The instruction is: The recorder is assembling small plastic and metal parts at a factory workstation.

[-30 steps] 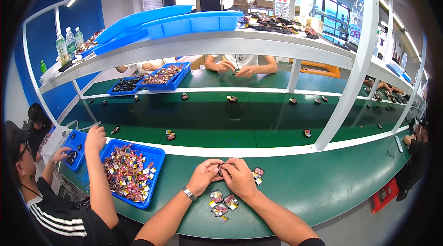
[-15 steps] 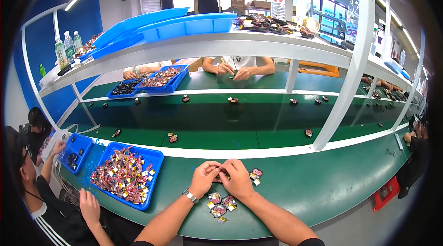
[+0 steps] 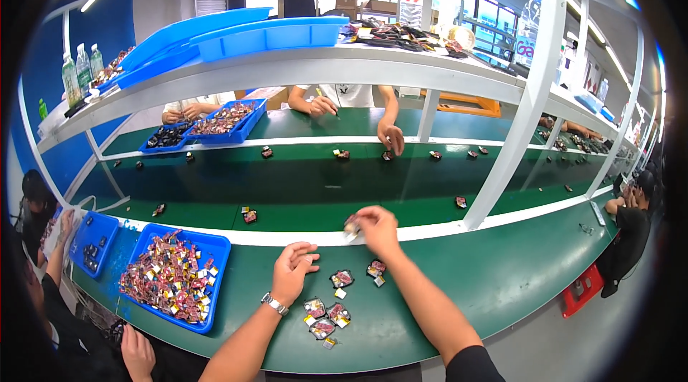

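Observation:
My right hand [image 3: 378, 230] is stretched forward over the white rail at the bench's far edge, its fingertips closed on a small circuit-board piece [image 3: 351, 227] with a pale tab. On the green bench, my left hand [image 3: 292, 271] rests with fingers loosely bent and apart, and I see nothing in it. Between my forearms lie several similar pieces, dark-rimmed with reddish boards and white-and-yellow tabs: one board piece [image 3: 342, 279] near my left fingertips, another board piece [image 3: 375, 268] beside my right forearm, and a cluster of board pieces [image 3: 322, 327] closer to me.
A blue tray [image 3: 223, 267] heaped with such pieces stands left of my left arm, with a smaller blue bin [image 3: 109, 235] beyond it. Past the white rail [image 3: 430, 231], a dark green belt [image 3: 315, 199] carries scattered pieces. A slanted white post [image 3: 512, 113] rises at right. Co-workers sit around.
My hands have parted. The right one has gone forward to the rail with a board piece, while the left stays back over the bench. Across the belt, a co-worker's hand has reached onto it.

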A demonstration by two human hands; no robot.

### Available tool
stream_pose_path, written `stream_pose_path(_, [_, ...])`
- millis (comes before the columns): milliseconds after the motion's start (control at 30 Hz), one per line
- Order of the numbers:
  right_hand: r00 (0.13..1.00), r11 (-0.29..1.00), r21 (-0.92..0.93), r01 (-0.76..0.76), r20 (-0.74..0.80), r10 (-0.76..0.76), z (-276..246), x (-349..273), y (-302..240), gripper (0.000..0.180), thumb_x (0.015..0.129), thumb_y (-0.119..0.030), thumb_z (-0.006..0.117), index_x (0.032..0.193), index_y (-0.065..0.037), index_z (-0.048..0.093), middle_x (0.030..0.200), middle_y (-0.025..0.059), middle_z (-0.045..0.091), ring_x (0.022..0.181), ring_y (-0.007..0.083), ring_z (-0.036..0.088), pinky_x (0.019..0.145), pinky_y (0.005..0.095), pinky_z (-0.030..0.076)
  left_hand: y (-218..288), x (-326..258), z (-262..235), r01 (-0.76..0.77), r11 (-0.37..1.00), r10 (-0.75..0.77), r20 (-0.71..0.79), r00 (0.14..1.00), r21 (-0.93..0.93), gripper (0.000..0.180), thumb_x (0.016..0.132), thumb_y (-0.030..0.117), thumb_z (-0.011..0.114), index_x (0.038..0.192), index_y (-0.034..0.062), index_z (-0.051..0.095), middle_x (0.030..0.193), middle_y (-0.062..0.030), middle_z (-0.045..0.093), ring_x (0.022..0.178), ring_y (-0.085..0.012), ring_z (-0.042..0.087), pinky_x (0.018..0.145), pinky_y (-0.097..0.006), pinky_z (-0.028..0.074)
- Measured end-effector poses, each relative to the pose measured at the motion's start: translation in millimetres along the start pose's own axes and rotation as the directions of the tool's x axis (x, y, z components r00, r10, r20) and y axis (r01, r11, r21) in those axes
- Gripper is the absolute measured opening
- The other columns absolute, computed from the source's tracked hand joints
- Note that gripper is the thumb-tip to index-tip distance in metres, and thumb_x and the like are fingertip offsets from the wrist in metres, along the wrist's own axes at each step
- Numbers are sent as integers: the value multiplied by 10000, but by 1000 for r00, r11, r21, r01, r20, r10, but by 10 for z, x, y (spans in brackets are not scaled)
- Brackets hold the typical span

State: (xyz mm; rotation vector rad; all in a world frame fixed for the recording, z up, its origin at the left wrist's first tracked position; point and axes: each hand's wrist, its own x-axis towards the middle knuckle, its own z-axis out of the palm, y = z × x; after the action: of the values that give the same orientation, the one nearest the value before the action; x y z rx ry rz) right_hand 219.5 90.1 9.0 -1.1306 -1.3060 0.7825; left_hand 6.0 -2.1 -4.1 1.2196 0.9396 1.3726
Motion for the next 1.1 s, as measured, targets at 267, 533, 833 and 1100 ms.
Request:
stream_pose_path(267, [970, 620, -784, -41, -180, -164, -649, 636, 498, 454, 770, -251, 769, 1126, -8, 625, 1054, 165, 652, 941, 252, 634, 838, 371, 511, -88, 74, -11, 9, 999, -14, 99, 995, 50, 159, 930, 19, 533, 1066, -29, 599, 1067, -124, 667, 975, -183, 654, 804, -308, 556])
stream_pose_path(533, [951, 706, -703, 87, 271, 153, -696, -792, -446, 603, 760, -351, 774, 1180, 33, 576, 1079, 169, 621, 1044, 312, 579, 950, 398, 457, -123, 48, -45, 13, 989, -29, 106, 994, 150, 139, 921, 23, 548, 1035, -5, 621, 1000, -91, 688, 907, -147, 657, 772, -282, 545])
stream_pose_path(833, [867, 788, -481, 384, 481, -129, -284, -842, -638, 544, 716, -149, 764, 1193, -8, 545, 1118, 156, 613, 1050, 332, 558, 937, 407, 462, 5, 12, -18, 55, 997, -65, 182, 981, 60, 253, 965, 91, 520, 1181, -29, 573, 1091, -139, 667, 869, -141, 637, 730, -273, 538])
stream_pose_path(1100, [703, 706, -252, 661, 535, -468, 89, -959, -667, 411, 735, -83, 740, 1126, -62, 617, 1136, 105, 598, 1053, 308, 554, 885, 397, 486, 80, -51, -102, 289, 946, -240, 283, 929, -148, 335, 1006, 118, 478, 1314, -12, 498, 1121, -116, 631, 863, -152, 654, 753, -269, 572])
